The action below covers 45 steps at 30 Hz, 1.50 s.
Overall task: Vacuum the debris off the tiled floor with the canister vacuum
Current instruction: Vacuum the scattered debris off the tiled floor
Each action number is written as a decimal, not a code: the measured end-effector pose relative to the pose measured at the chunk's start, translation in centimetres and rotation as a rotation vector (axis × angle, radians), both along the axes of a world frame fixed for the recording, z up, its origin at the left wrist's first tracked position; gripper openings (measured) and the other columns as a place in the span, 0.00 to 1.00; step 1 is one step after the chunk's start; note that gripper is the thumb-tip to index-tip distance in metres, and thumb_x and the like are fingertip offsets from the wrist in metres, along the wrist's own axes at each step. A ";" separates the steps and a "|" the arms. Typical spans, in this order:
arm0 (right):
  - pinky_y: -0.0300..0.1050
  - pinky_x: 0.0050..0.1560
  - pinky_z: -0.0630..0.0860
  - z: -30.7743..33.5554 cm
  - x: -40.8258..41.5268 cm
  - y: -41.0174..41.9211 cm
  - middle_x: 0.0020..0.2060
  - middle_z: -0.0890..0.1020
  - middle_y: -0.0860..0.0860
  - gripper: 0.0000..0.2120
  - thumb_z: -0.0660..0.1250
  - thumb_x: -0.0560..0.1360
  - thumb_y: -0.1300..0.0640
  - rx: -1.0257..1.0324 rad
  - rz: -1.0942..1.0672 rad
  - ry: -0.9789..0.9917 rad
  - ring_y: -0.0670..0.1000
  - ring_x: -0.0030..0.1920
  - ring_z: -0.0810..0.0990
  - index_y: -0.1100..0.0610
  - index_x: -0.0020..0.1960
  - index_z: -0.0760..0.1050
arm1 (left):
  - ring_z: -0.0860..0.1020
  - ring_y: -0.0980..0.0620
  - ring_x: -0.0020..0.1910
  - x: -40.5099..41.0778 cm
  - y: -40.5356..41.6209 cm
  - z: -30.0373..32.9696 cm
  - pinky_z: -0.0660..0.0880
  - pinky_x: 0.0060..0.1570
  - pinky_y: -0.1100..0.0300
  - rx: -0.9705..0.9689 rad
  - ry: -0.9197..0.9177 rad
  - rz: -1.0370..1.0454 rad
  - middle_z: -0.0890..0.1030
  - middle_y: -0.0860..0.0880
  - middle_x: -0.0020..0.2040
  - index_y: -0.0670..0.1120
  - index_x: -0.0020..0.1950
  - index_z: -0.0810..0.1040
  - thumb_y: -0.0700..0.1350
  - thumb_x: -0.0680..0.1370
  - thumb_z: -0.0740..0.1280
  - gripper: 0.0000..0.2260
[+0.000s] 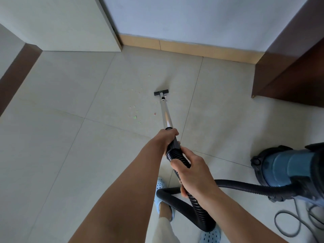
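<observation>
My left hand (166, 137) grips the top of the chrome wand (165, 113) where it joins the black handle. Just behind it, my right hand (191, 171) holds the ribbed black hose (198, 207). The black floor nozzle (161, 92) lies flat on the pale tiled floor (70, 137), well ahead of me. Small green and pink scraps of debris (134, 117) are scattered left of the wand, with a few more near the nozzle. The blue canister vacuum (284, 165) sits on the floor at my right, the hose looping back to it.
A dark wooden cabinet (289, 76) stands at the right, close to the canister. A wall with a tan skirting board (192, 48) runs across ahead. A grey power cord (298, 220) coils on the floor at lower right. My feet in blue perforated slippers (160, 188) stand beneath the hose.
</observation>
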State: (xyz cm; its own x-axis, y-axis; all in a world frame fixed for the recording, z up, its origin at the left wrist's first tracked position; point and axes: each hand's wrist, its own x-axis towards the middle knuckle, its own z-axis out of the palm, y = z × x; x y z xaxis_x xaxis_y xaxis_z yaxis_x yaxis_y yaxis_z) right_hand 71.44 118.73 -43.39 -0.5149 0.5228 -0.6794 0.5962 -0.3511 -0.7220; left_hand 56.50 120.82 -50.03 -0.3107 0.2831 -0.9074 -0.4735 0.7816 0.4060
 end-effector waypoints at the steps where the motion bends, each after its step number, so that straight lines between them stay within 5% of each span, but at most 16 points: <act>1: 0.47 0.28 0.72 0.0 0.4 -0.4 0.28 0.71 0.51 0.10 0.63 0.76 0.55 0.000 0.003 -0.003 0.52 0.20 0.70 0.46 0.54 0.77 | 0.78 0.48 0.33 0.4 -0.4 0.1 0.77 0.36 0.55 -0.002 -0.001 -0.005 0.78 0.41 0.40 0.36 0.59 0.70 0.41 0.77 0.64 0.13; 13: 0.48 0.28 0.72 1.4 6.0 -3.4 0.29 0.71 0.54 0.08 0.65 0.76 0.56 -0.064 -0.047 0.004 0.56 0.22 0.71 0.48 0.53 0.80 | 0.75 0.49 0.29 6.7 -3.9 2.0 0.73 0.20 0.63 -0.002 0.039 -0.016 0.76 0.42 0.36 0.35 0.61 0.71 0.40 0.79 0.63 0.13; 21: 0.43 0.24 0.69 2.1 8.2 -3.4 0.29 0.71 0.56 0.08 0.64 0.77 0.57 -0.120 -0.072 0.019 0.54 0.20 0.70 0.57 0.54 0.79 | 0.76 0.48 0.31 9.2 -4.7 3.3 0.75 0.31 0.57 0.037 0.029 0.025 0.77 0.43 0.36 0.37 0.54 0.71 0.42 0.81 0.64 0.08; 29: 0.47 0.27 0.68 3.0 11.4 -6.4 0.30 0.71 0.56 0.08 0.65 0.78 0.59 -0.177 -0.075 0.053 0.55 0.24 0.69 0.53 0.54 0.80 | 0.77 0.47 0.31 11.9 -7.9 3.7 0.75 0.30 0.58 0.012 0.030 0.028 0.77 0.41 0.36 0.36 0.57 0.72 0.41 0.80 0.63 0.10; 34: 0.43 0.23 0.67 3.3 12.1 -7.7 0.23 0.72 0.49 0.11 0.64 0.78 0.59 -0.156 0.004 0.066 0.55 0.19 0.69 0.49 0.56 0.80 | 0.76 0.48 0.29 12.2 -9.9 3.5 0.72 0.19 0.64 0.000 0.007 0.067 0.76 0.41 0.37 0.33 0.60 0.73 0.41 0.80 0.63 0.14; 45: 0.43 0.25 0.70 0.5 5.8 -4.9 0.29 0.73 0.51 0.12 0.64 0.76 0.55 -0.052 0.005 0.056 0.53 0.20 0.69 0.46 0.58 0.79 | 0.77 0.48 0.30 5.8 -6.3 1.6 0.75 0.25 0.60 0.037 0.006 0.093 0.77 0.41 0.39 0.32 0.66 0.70 0.42 0.79 0.64 0.19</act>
